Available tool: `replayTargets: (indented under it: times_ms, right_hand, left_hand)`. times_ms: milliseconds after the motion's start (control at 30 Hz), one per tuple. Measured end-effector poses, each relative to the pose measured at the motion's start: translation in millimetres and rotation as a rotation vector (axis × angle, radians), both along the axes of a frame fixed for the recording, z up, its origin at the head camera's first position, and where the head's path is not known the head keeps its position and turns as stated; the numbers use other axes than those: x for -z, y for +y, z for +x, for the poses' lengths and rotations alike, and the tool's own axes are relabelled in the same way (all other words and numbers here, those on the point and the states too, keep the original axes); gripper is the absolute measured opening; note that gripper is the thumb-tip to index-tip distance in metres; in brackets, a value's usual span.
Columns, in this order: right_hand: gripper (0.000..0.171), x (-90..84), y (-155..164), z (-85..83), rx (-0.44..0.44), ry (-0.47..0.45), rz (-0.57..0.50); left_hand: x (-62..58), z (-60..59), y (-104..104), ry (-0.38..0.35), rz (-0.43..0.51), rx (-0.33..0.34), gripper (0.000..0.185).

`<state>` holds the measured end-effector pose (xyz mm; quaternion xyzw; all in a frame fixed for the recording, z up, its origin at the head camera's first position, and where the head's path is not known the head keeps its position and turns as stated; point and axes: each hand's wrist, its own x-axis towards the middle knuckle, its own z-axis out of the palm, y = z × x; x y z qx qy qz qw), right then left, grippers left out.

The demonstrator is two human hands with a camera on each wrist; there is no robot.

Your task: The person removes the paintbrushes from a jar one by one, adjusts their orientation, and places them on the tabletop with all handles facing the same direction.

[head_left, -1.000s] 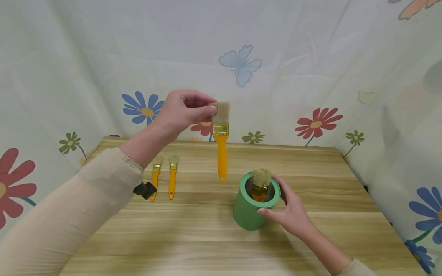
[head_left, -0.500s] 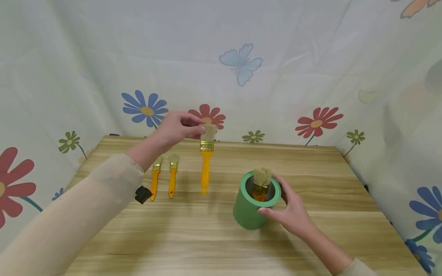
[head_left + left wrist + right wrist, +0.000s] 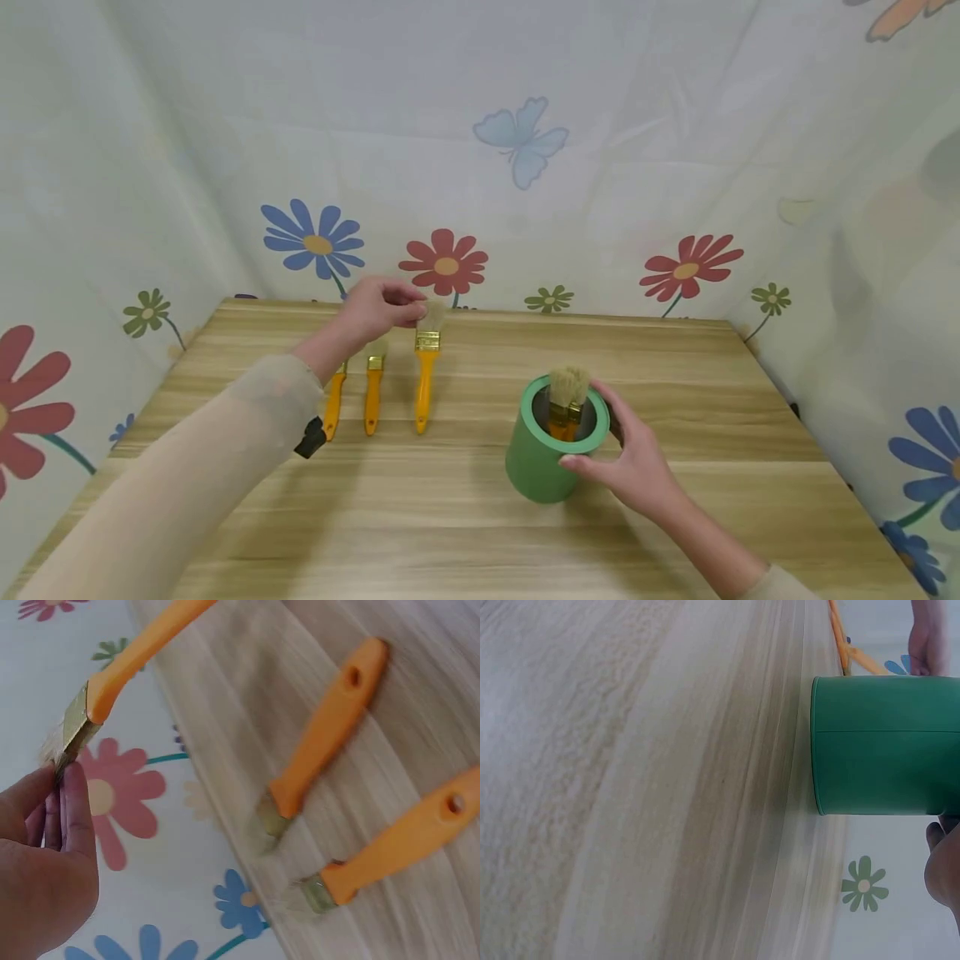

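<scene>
My left hand (image 3: 378, 310) pinches a paintbrush (image 3: 425, 375) by its pale bristles, so the orange handle hangs downward. In the left wrist view this paintbrush (image 3: 109, 694) has its handle slanting up to the right, its brass ferrule just past the fingertips. Two more paintbrushes lie side by side on the table to its left, the nearer one (image 3: 372, 392) beside the outer one (image 3: 335, 406). My right hand (image 3: 633, 458) grips the green can (image 3: 540, 467) at its right side near the rim. Inside the can stand paintbrushes (image 3: 568, 387), bristles up.
The wood-grain table (image 3: 465, 550) is enclosed by a pale curtain (image 3: 637, 100) printed with flowers and a butterfly. A small black object (image 3: 310, 439) shows by the left sleeve.
My left hand has lowered and moved left with the paintbrush, from beside the can's upper left toward the two lying paintbrushes. The right hand and can have stayed put.
</scene>
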<state>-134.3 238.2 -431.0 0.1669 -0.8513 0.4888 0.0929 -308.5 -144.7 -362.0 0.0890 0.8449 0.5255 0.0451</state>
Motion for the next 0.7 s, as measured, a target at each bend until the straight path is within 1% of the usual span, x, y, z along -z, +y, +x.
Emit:
replayTargets:
  times_ms: [133,233,567,700]
  right_hand:
    - [0.101,-0.8,0.9,-0.3,-0.001,0.005,0.004]
    - [0.102,-1.2,1.2,-0.4,0.003,0.006,0.01]
    - [0.103,-0.8,0.7,-0.2,0.013,-0.002,0.024]
    - [0.103,-1.5,-0.7,-0.2,0.015,0.005,0.027]
  left_hand:
    - [15.3,-7.6,-5.6,0.054,-0.072,-0.028,0.025]
    - [23.4,-11.5,-8.9,0.083,-0.118,-0.046,0.024]
    - [42.5,-18.7,-12.0,0.105,-0.189,-0.082,0.02]
    - [49.7,-21.0,-12.5,0.128,-0.211,-0.09,0.018]
